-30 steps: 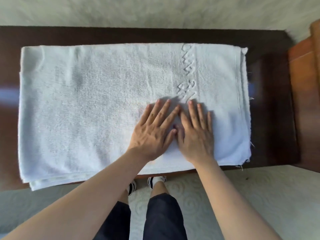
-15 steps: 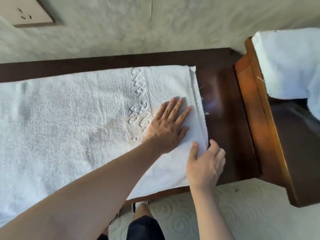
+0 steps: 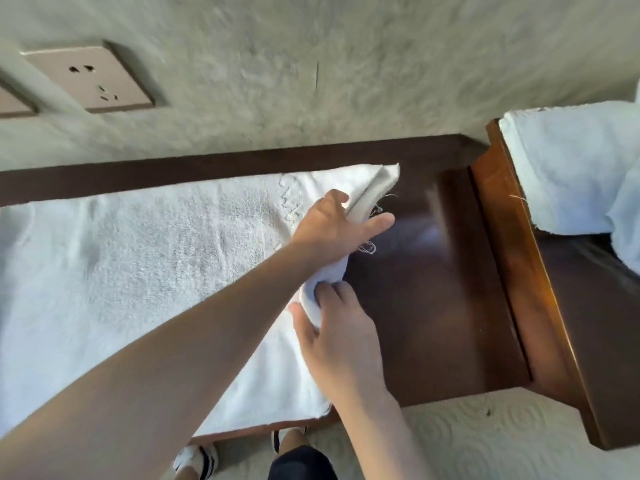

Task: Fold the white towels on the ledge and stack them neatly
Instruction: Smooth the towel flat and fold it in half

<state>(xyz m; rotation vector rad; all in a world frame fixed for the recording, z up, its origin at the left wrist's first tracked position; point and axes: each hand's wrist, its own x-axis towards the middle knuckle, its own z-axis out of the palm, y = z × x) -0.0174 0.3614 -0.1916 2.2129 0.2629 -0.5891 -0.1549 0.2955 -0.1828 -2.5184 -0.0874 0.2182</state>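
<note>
Towel: a white towel (image 3: 145, 271) lies spread across the dark wooden ledge (image 3: 426, 306), filling the left and centre of the frame; its right edge is lifted off the wood and bunched, with loose threads hanging from it.
Left hand: the left hand (image 3: 332, 230), centre of the frame, grips the raised right edge near the far corner; thumb over the top, fingers beneath the folded hem, forefinger stretched out to the right over bare wood.
Right hand: the right hand (image 3: 336, 337), just below the left, is closed round a gathered roll of the same edge; thumb on the left side of the roll, fingers curled over it.
Far corner: stands up, tilted, at upper centre.
Second towel: a folded white towel (image 3: 568, 168) sits on a lighter brown wooden unit (image 3: 502, 258) at the right edge of the frame, well apart from the hands.
Wall: pale textured wall (image 3: 311, 81) across the top, with a socket plate (image 3: 91, 77) at upper left.
Floor: patterned pale carpet (image 3: 467, 441) at lower right; the person's shoes (image 3: 197, 459) show at the bottom edge.
</note>
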